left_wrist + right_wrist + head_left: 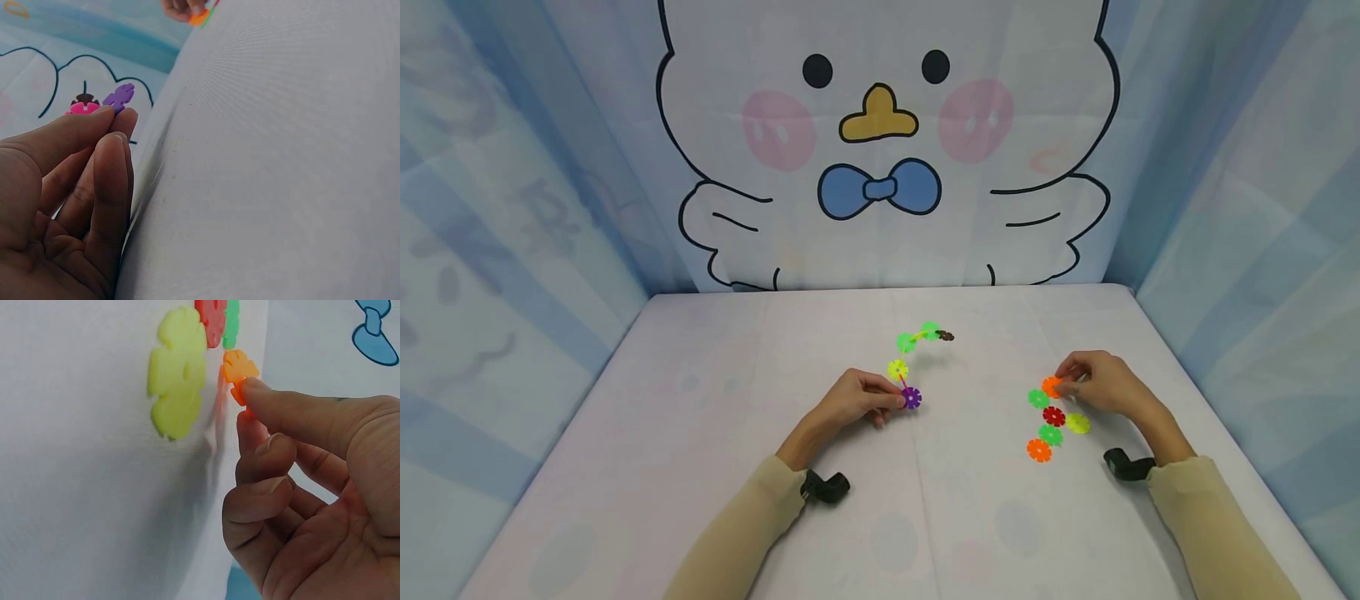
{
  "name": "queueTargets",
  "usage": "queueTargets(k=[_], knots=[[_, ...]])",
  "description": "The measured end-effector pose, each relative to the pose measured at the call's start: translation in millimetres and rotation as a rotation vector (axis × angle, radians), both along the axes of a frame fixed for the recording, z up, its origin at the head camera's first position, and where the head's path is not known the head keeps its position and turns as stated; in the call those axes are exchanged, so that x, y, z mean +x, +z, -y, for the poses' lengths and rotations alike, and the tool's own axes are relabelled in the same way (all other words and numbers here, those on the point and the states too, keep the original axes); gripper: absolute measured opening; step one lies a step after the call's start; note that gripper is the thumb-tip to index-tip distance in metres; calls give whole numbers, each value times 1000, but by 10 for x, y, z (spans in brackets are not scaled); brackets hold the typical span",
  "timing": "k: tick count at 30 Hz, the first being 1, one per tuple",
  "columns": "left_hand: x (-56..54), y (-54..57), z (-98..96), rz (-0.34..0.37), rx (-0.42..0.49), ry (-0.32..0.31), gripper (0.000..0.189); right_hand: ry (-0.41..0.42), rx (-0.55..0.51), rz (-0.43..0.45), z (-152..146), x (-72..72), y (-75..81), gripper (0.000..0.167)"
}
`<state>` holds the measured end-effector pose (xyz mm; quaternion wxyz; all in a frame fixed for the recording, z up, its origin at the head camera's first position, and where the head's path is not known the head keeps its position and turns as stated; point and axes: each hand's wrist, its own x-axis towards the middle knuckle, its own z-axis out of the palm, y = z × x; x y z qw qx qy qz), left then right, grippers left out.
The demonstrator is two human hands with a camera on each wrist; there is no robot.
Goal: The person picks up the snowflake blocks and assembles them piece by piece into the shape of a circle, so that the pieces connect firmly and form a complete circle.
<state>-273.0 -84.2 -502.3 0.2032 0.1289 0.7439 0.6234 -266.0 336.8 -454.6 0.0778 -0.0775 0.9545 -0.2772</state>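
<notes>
The fingers of the left hand (856,398) are pinched, thumb to fingertip, on a purple disc (912,398), which is held well to the left of the red disc (1054,416). By the thumb and fingertips of the right hand (1101,383) an orange disc (1052,387) is clamped, just beyond the red disc.

The purple disc is linked to a chain whose brown disc (947,336) is placed at the other end, left of the red disc and farther away. Between them are set a pink disc (84,108), a yellow disc (898,369) and two green discs (931,331). Because the chain appears to be supported only at the purple end, a loose joint could be worked free by its weight, or the purple disc could be twisted in the pinch. The orange disc is largely covered by fingertips, so it could be let slip, or the green disc (1038,398) just left of and beyond the red disc could be nudged.

The discs are thin, seemingly of smooth plastic, with notched, petal-like rims. Their flatness is shown by the lime disc (1078,423), right of the red disc. Beneath it, a pale cloth (700,500) with faint creases is spread.
</notes>
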Motion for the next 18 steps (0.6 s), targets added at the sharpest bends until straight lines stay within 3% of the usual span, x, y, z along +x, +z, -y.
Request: queueTargets(k=[8, 18], knots=[[14, 14, 1, -10, -2, 0, 18, 9, -36, -17, 41, 13, 59, 19], [1, 6, -5, -5, 4, -4, 19, 63, -147, 20, 357, 5, 56, 15]])
